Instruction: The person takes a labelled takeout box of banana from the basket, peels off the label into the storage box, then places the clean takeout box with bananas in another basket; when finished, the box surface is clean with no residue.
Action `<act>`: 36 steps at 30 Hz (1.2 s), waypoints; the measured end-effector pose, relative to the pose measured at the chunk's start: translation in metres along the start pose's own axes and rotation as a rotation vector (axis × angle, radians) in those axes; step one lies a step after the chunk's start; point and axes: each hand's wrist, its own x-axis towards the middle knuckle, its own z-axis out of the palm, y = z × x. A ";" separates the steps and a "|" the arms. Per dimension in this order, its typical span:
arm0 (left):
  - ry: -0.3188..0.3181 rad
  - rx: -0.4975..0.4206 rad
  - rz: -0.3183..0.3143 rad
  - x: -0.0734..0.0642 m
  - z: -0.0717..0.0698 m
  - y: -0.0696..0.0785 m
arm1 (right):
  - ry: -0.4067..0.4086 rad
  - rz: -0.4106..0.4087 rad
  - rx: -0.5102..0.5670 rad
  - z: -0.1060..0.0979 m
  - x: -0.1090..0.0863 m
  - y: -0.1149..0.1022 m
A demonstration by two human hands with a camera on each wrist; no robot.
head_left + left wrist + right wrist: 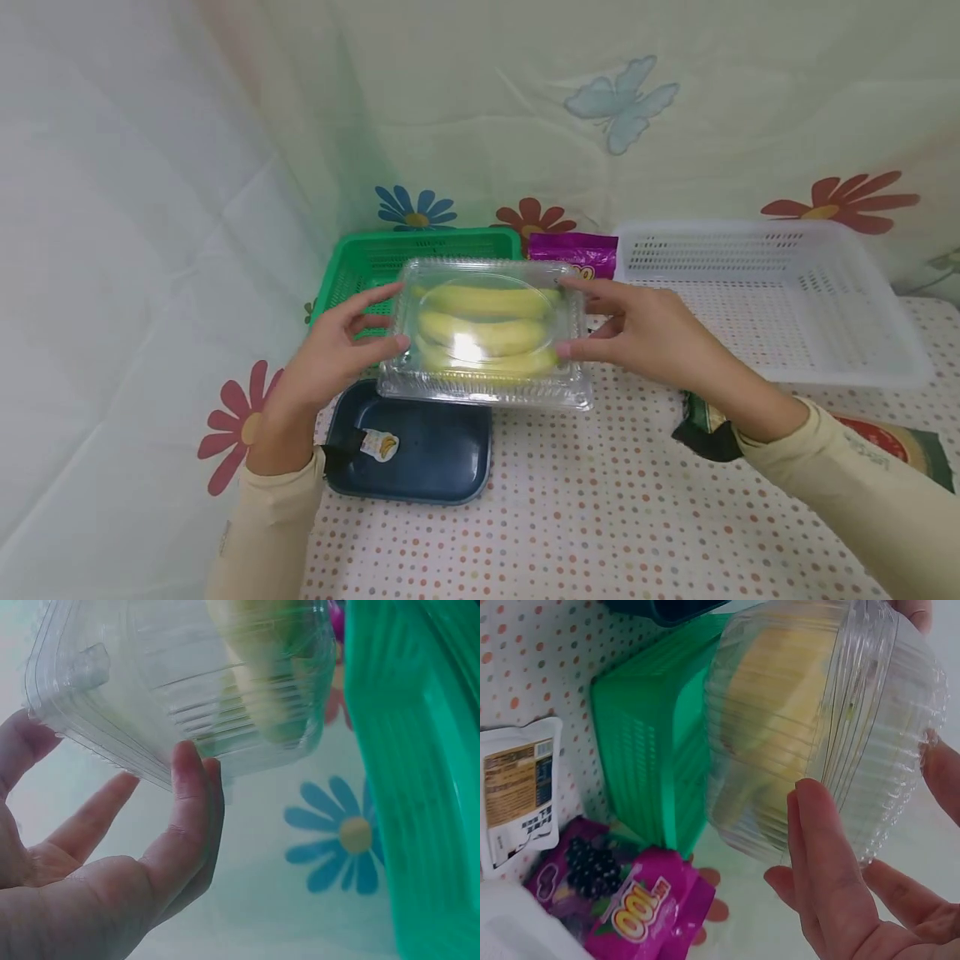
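Observation:
A clear plastic clamshell box [487, 392] with its lid down is held up in the air between both hands. Inside it lie several yellow bananas [483, 333], seen through the lid. My left hand [337, 350] grips the left end, thumb on the near side and fingers at the far corner. On the right end, my right hand [637, 325] holds the box the same way. In the right wrist view, the fingertips [817, 810] press against the ribbed side. The box overlaps a green basket [337, 275] and a dark blue tray [408, 492] in the head view.
Behind the box lies a purple bag [573, 250] with grape pictures. A white basket [750, 325] stands at the right. Under my right forearm is a dark green packet [900, 442]. In the right wrist view a white pouch [521, 787] lies on the dotted tablecloth [555, 500].

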 end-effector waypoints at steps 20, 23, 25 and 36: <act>0.084 -0.016 -0.079 0.033 -0.060 -0.049 | -0.083 0.046 0.127 0.044 0.106 -0.022; 0.064 -0.031 -0.097 0.042 -0.068 -0.056 | -0.116 0.081 0.190 0.050 0.120 -0.024; 0.047 -0.057 -0.118 0.048 -0.072 -0.061 | -0.129 0.102 0.224 0.054 0.129 -0.025; 0.002 -0.128 -0.213 0.080 -0.086 -0.087 | -0.151 0.167 0.343 0.074 0.159 -0.023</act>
